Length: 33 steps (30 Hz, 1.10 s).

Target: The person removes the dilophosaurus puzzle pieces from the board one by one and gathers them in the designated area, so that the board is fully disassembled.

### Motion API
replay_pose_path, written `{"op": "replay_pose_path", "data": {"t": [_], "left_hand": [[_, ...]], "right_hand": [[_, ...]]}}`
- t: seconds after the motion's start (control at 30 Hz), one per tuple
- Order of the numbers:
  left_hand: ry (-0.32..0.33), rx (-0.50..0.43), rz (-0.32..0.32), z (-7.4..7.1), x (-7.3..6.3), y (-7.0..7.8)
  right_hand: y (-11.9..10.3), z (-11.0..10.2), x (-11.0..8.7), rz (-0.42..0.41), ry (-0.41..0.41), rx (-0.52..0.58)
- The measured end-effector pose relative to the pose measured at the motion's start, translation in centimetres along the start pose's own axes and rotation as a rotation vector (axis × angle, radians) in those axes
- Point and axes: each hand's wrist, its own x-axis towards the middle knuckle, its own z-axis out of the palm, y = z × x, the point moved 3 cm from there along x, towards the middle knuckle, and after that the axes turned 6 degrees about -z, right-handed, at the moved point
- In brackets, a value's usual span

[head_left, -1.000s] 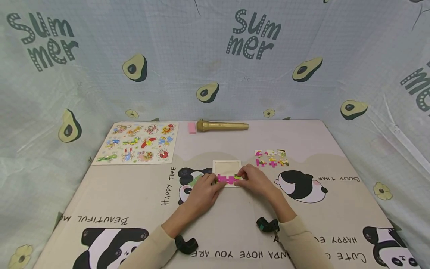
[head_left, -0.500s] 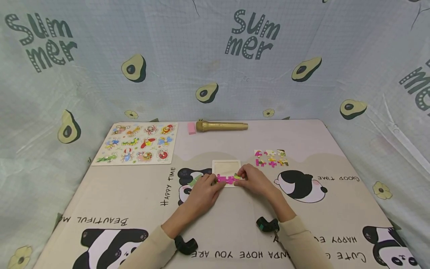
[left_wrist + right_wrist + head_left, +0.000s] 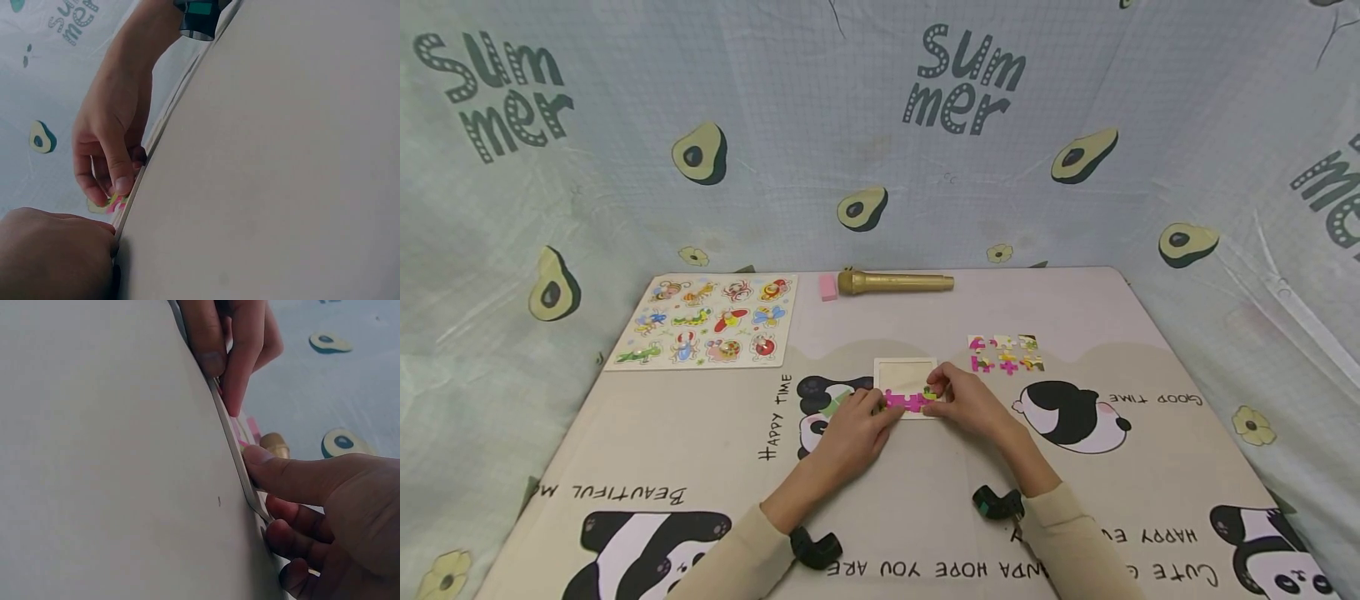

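A small white puzzle tray [image 3: 906, 372] lies mid-table, with a row of joined pink jigsaw pieces [image 3: 906, 402] along its near side. My left hand [image 3: 852, 429] grips the tray's near left corner, its thumb along the front edge. At the near right corner my right hand [image 3: 973, 404] pinches a green-and-yellow puzzle piece [image 3: 929, 392] between thumb and index finger. In the left wrist view the right hand [image 3: 115, 128] reaches down to the pieces. The right wrist view shows the right thumb against the tray's edge [image 3: 236, 450]; the fingers partly hide the pieces.
Loose jigsaw pieces [image 3: 1006, 354] lie in rows right of the tray. A gold microphone [image 3: 895, 282] and a pink block [image 3: 828, 287] stand at the back edge. An insect picture board [image 3: 703, 321] lies at the back left. Printed cloth hangs behind.
The right fingertips shift slightly at the tray's right corner, and the green part of the puzzle piece shows differently. The left hand and the tray stay nearly in place.
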Motion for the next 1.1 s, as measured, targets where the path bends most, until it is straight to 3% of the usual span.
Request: {"op": "replay_pose_path", "data": {"t": [0.53,0.77,1.1], "left_hand": [[0.016,0.007,0.006,-0.3,0.0,0.1],[0.000,0.007,-0.004,-0.1,-0.1,0.0],[-0.004,0.002,-0.007,-0.2,-0.1,0.0]], "right_hand": [[-0.2,-0.4,-0.3,-0.071,-0.016,0.000],[0.0,-0.4,-0.4,-0.042,-0.018,0.021],[0.0,-1.4,-0.9,0.001,0.050,0.005]]}}
